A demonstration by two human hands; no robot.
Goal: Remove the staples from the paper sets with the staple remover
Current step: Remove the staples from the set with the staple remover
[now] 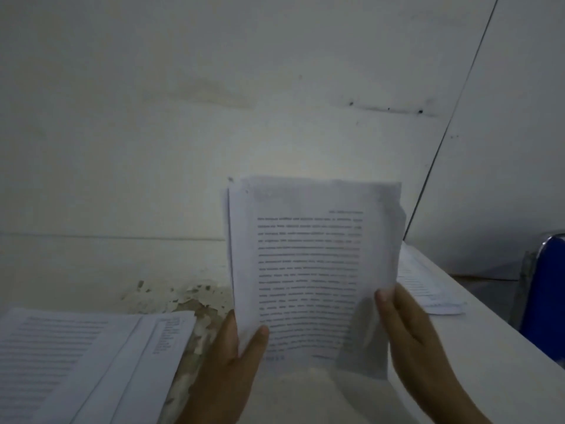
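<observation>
While it is held up, hands: left hand (232, 350) and right hand (409, 332) pinch the lower corners, fingers curled on paper.
Paper set (312, 255): upright above the bench (489, 347).
Stacks: left stack (76, 356), right stack (428, 289), lying flat.
Progress: staple remover unseen; this set's staple is probably not out yet.

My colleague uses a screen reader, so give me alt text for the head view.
Two hands hold a printed paper set upright above a table: the left hand pinches its lower left edge, the right hand its lower right edge. More printed sheets lie at left and right; a blue chair stands far right.
</observation>
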